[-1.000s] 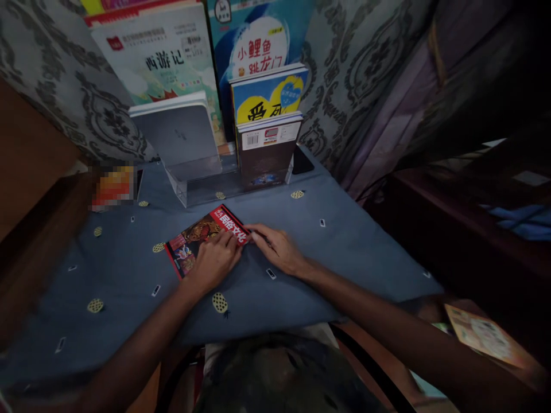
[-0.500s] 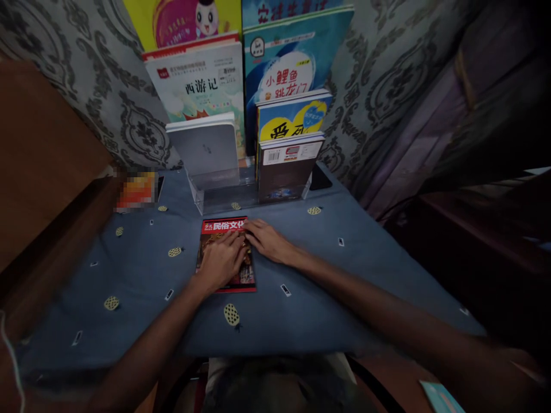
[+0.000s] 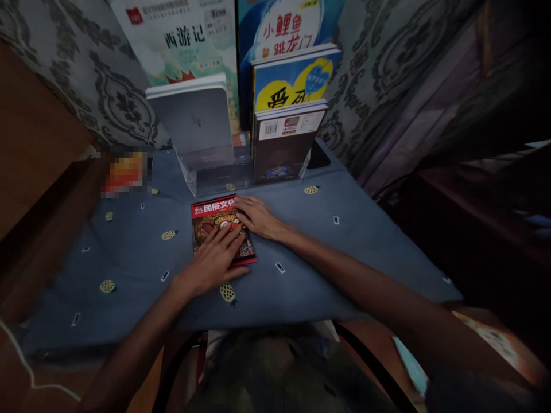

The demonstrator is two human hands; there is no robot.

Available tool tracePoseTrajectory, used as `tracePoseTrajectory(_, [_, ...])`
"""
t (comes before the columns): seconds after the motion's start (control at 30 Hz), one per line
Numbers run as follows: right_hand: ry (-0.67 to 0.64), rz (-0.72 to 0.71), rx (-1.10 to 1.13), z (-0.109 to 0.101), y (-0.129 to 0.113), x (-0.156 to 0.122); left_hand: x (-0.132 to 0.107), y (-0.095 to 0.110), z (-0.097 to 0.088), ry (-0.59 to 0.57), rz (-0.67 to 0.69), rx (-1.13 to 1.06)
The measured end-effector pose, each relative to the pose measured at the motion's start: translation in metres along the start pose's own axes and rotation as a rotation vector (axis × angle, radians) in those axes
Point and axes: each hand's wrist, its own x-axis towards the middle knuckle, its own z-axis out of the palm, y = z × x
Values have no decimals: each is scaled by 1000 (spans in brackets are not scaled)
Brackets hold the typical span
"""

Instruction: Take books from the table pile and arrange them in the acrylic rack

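Red-bordered book on a blue-grey tablecloth with pale yellow dotted motifs, grey damask wall

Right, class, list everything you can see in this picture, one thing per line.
magazine: one, red cover, flat on the tablecloth
tablecloth: one, blue with small motifs, spread under everything
book stand: one, clear, at the tablecloth's far edge
books: five, grey, dark, blue-yellow, white and blue, upright in or behind the stand
left hand: one, flat on the magazine
right hand: one, touching the magazine's upper right edge
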Motion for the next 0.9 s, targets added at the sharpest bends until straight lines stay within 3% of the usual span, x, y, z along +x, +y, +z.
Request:
tracePoseTrajectory(0.2, [-36,22,7,-1,-1,-3,-11,9,8,94,25,94])
tracePoseTrajectory(0.4, [-65,36,36,-7,-14,-25,-15,10,8,202,71,63])
tracePoseTrajectory(0.63, [-95,48,153,-17,-24,-53,-14,6,5,170,32,-67])
tracePoseTrajectory(0.9, [-144,12,176,-21,-30,-67,-16,15,0,169,30,-10])
